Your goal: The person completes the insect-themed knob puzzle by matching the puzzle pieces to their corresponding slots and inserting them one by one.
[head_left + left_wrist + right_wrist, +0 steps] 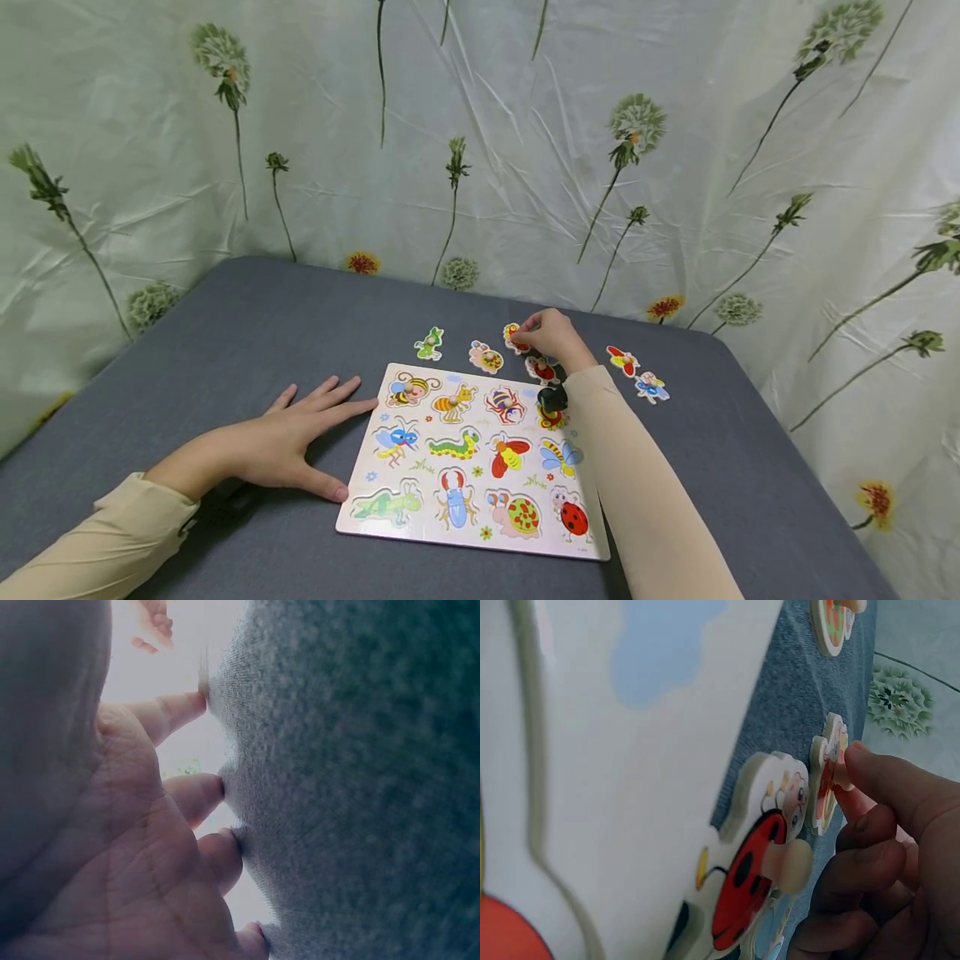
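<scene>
At the far side of a wooden insect puzzle board (pixel 480 537), my right hand (pixel 553 336) pinches the knob of a red and yellow puzzle piece (pixel 826 776) between thumb and finger. That piece stands close to the cloth, and the fingers partly cover it. Just nearer lies a ladybug piece (pixel 750 859) with a pale round knob, beside the board's far edge. My left hand (pixel 281 437) is flat with fingers spread on the table, its thumb and index finger at the board's left edge. Knobbed bee (pixel 408 389) and spider (pixel 506 406) pieces sit in the top row.
Beyond the board lie a green piece (pixel 429 343) and a pink snail piece (pixel 486 357). To the right of my right arm are a red-winged piece (pixel 622 360) and a blue piece (pixel 651 387). A flower-printed curtain (pixel 337 167) hangs behind the grey cloth-covered table (pixel 247 350).
</scene>
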`<state>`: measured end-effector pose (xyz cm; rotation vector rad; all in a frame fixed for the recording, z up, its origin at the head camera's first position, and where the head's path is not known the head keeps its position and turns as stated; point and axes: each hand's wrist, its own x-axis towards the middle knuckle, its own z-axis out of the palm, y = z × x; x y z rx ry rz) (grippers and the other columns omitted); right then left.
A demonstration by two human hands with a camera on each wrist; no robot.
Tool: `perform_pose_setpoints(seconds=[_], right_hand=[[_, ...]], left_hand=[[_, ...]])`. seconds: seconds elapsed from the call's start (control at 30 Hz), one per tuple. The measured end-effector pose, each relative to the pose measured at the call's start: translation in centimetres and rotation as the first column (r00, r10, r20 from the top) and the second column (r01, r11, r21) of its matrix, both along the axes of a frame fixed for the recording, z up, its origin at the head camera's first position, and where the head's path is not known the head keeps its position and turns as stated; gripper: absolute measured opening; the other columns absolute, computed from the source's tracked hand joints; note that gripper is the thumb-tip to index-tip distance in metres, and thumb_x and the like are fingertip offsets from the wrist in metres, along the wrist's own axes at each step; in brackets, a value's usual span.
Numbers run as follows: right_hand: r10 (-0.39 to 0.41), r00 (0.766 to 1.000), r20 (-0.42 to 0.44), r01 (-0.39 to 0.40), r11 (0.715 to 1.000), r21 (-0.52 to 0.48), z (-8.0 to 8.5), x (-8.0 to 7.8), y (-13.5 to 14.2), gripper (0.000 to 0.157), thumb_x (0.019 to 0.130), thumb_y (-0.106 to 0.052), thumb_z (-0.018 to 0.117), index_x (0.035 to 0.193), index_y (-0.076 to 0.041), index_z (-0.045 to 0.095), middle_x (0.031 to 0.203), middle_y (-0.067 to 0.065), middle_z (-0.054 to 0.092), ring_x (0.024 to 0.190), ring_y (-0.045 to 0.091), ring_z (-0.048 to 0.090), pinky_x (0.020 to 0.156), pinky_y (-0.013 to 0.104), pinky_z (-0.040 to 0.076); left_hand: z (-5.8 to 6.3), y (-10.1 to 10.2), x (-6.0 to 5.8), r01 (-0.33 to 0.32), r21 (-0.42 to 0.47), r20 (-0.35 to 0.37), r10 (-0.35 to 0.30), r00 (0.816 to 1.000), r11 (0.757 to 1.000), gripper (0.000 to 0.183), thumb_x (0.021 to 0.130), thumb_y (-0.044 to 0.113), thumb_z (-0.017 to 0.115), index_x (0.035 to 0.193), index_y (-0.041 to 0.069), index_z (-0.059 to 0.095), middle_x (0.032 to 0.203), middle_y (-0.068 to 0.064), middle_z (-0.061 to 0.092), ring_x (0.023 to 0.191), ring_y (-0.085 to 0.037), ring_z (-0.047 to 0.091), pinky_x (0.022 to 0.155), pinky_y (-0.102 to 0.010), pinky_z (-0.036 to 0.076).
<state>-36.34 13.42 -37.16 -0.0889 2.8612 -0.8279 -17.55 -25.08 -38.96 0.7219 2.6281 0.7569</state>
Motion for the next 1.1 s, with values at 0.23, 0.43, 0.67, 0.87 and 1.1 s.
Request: perform_pose_setpoints(seconds=[0.23, 0.43, 0.67, 0.87, 1.1], right_hand=[[-0.022, 1.000, 0.005, 0.022, 0.999, 0.042, 0.2, 0.1, -0.2, 0.028, 0.100, -0.035, 0.079, 0.089, -0.010, 0.079, 0.082, 0.002, 0.075, 0.059, 0.013, 0.052, 0.056, 0.028, 0.042], [-0.005, 1.000, 0.010, 0.004, 0.997, 0.073, 0.8, 0.4, -0.3, 0.024, 0.100, -0.028, 0.077, 0.088, -0.007, 0.077, 0.078, 0.002, 0.069, 0.063, 0.014, 0.055, 0.059, 0.028, 0.045], [0.021, 1.000, 0.013, -0.022, 0.997, 0.079, 0.9, 0.3, -0.6, 0.020, 0.101, -0.023, 0.074, 0.094, -0.007, 0.083, 0.095, 0.006, 0.077, 0.072, 0.014, 0.057, 0.065, 0.028, 0.046], [0.053, 0.998, 0.015, -0.054, 0.994, 0.099, 0.8, 0.2, -0.8, 0.018, 0.101, -0.022, 0.072, 0.100, -0.008, 0.083, 0.098, 0.006, 0.076, 0.072, 0.014, 0.056, 0.065, 0.027, 0.045], [0.052, 0.999, 0.003, -0.052, 0.991, 0.125, 0.5, 0.2, -0.8, 0.020, 0.099, -0.028, 0.077, 0.094, -0.010, 0.083, 0.088, 0.001, 0.073, 0.069, 0.014, 0.054, 0.063, 0.028, 0.044]], left_hand=[[0.0, 0.1, 0.0, 0.001, -0.001, -0.002, -0.001, 1.000, 1.000, 0.115, 0.076, 0.072, 0.086, 0.170, 0.032, 0.033, 0.181, -0.019, 0.011, 0.165, -0.055, 0.002, 0.115, -0.089, -0.007], [0.0, 0.1, 0.0, 0.001, -0.003, 0.000, -0.001, 1.000, 1.000, 0.115, 0.077, 0.072, 0.085, 0.170, 0.031, 0.033, 0.181, -0.020, 0.011, 0.165, -0.056, 0.002, 0.115, -0.089, -0.007], [-0.1, 0.1, 0.0, -0.001, -0.008, -0.005, 0.001, 1.000, 1.000, 0.115, 0.077, 0.073, 0.085, 0.170, 0.031, 0.033, 0.181, -0.020, 0.011, 0.165, -0.056, 0.003, 0.115, -0.089, -0.007], [-0.2, 0.0, 0.0, -0.002, -0.006, -0.004, 0.002, 1.000, 1.000, 0.115, 0.077, 0.072, 0.086, 0.170, 0.031, 0.033, 0.181, -0.020, 0.011, 0.165, -0.056, 0.003, 0.115, -0.089, -0.007], [-0.2, 0.0, 0.0, 0.003, -0.002, -0.007, -0.003, 1.000, 1.000, 0.115, 0.077, 0.072, 0.086, 0.170, 0.031, 0.032, 0.181, -0.019, 0.011, 0.165, -0.056, 0.003, 0.115, -0.089, -0.007]])
